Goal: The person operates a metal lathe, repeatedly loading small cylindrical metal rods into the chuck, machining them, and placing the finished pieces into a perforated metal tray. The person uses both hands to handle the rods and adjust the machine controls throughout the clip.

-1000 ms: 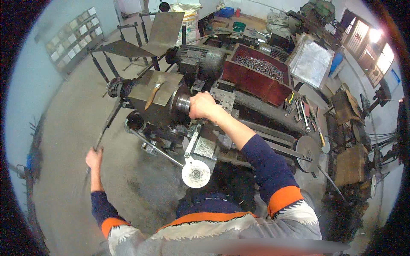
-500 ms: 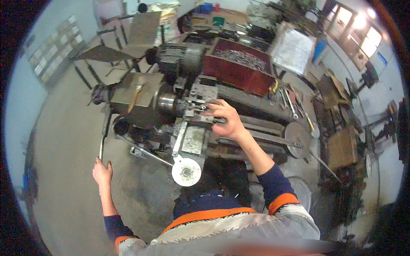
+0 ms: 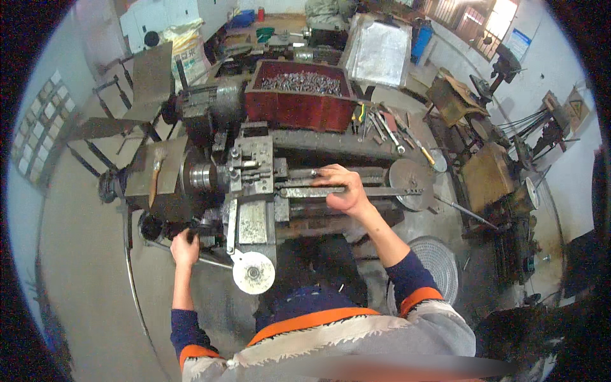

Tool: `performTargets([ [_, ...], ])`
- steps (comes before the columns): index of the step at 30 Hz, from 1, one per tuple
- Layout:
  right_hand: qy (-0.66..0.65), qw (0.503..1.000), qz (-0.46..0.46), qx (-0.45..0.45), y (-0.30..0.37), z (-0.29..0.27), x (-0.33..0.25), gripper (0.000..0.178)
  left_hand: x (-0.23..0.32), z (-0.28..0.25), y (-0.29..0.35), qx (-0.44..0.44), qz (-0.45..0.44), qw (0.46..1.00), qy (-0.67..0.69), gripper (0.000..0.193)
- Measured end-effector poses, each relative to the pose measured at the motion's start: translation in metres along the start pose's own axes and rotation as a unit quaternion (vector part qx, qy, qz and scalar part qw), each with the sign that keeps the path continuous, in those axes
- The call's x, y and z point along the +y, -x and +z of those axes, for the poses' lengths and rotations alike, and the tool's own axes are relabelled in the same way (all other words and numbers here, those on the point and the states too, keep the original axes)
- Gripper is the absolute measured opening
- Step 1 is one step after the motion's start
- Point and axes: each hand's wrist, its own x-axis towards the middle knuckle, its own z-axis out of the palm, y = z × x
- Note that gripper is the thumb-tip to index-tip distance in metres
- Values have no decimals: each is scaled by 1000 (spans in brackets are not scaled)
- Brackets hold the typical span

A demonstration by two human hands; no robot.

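A small lathe stands before me, with its chuck [image 3: 205,176] at the left and a metal tool slide [image 3: 258,162] beside it. My right hand [image 3: 345,191] is over the lathe bed, right of the slide, fingers curled together. A small shiny metal piece [image 3: 314,172] shows at its fingertips; its exact kind is too small to tell. My left hand [image 3: 184,248] is closed at the lathe's front below the chuck, next to dark machine parts; what its fingers grip is hidden. A long lever [image 3: 132,280] hangs left of that hand. Nearby is a round white handwheel [image 3: 253,272].
A dark red box [image 3: 299,109] full of small metal pieces stands behind the bed. Wrenches and other hand tools [image 3: 391,130] lie to its right. A brush [image 3: 156,175] rests on the headstock cover. A round disc [image 3: 410,184] sits at the bed's right end.
My left hand has left the long lever and moved right to the lathe's front. The lever now hangs lower. My right hand has drawn back rightward from the tool slide; the view has shifted.
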Motion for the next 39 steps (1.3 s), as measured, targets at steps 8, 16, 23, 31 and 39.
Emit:
performTargets([
  [8, 169, 980, 18, 106, -105, -31, 60, 48, 1, 0, 0, 7, -7, 1000, -18, 24],
  [16, 116, 987, 114, 2, 76, -27, 65, 34, -6, 13, -2, 27, 44, 997, 53, 28],
  [23, 287, 789, 514, 177, 360, -168, 33, 34, -54, 37, -19, -121, -40, 985, 116, 40],
  [31, 348, 615, 699, 108, 472, -162, -21, 23, -59, 34, -21, -106, -36, 992, -54, 44],
  [39, 390, 592, 703, -61, 446, -122, 24, 35, -52, 32, -24, -121, -11, 992, -36, 37],
])
